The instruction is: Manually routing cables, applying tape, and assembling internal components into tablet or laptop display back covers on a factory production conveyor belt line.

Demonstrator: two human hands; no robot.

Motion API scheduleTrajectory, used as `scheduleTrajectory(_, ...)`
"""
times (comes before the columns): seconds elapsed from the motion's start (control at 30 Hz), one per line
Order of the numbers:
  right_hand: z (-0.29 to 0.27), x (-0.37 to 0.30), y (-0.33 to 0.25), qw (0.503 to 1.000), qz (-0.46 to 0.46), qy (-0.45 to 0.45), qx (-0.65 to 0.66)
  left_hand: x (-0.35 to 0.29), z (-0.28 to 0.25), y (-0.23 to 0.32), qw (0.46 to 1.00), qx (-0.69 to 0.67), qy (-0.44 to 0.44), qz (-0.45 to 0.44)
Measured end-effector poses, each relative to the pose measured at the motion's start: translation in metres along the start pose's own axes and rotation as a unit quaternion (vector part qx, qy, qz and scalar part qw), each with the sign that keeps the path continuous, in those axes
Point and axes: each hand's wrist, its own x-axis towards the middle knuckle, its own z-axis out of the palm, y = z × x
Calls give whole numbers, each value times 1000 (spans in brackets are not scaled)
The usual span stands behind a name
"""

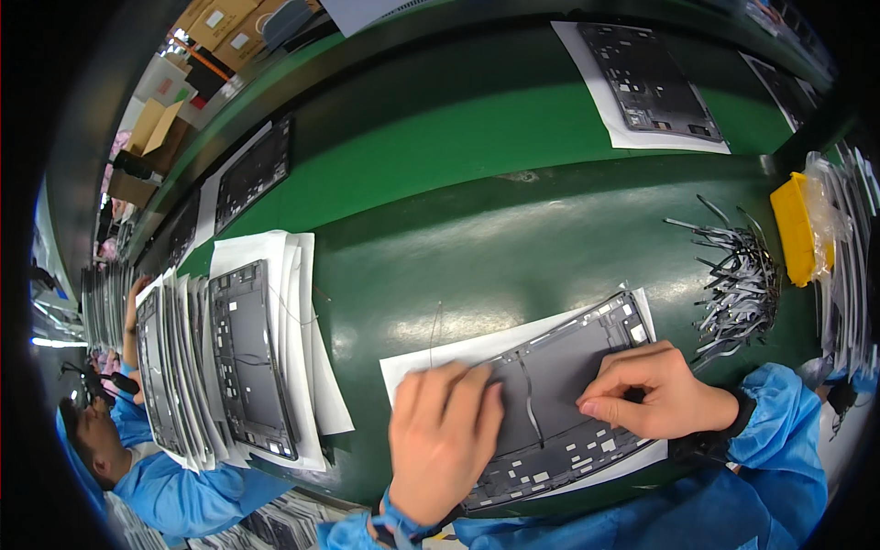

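At the bench's [513, 238] near edge, a dark panel [555, 394] is laid on white paper [408, 364], its left side partly covered by the curled, blurred left hand [445, 431]. The right hand [646, 394] is held apart, thumb and finger pinched; whether anything is gripped by either cannot be told. Papered panels [243, 357] are stacked leftward; strips [738, 284] are heaped toward the right edge, beside a yellow bin [796, 229].
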Motion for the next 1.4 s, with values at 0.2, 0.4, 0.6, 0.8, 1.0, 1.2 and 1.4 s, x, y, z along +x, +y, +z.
scheduleTrajectory(0.2,3,4,-1,997,-52,-14,-59,24,27,-20,993,-108,-39,7)
scheduleTrajectory(0.4,1,4,-3,997,-49,-27,-47,23,31,-22,994,-102,-24,39)
scheduleTrajectory(0.6,0,0,2,1000,2,-9,24,13,23,-22,997,-63,30,23)
scheduleTrajectory(0.8,-6,3,-5,978,80,-51,184,-66,-52,18,919,118,-142,-349)
scheduleTrajectory(1.0,-7,5,-4,972,80,-41,217,-96,-30,40,930,1,-66,-361)
scheduleTrajectory(1.2,-9,5,-2,974,70,-50,209,-97,-41,39,911,-62,-61,-404)
scheduleTrajectory(1.4,-4,5,-6,954,29,-20,297,-100,-12,21,830,-327,175,-416)
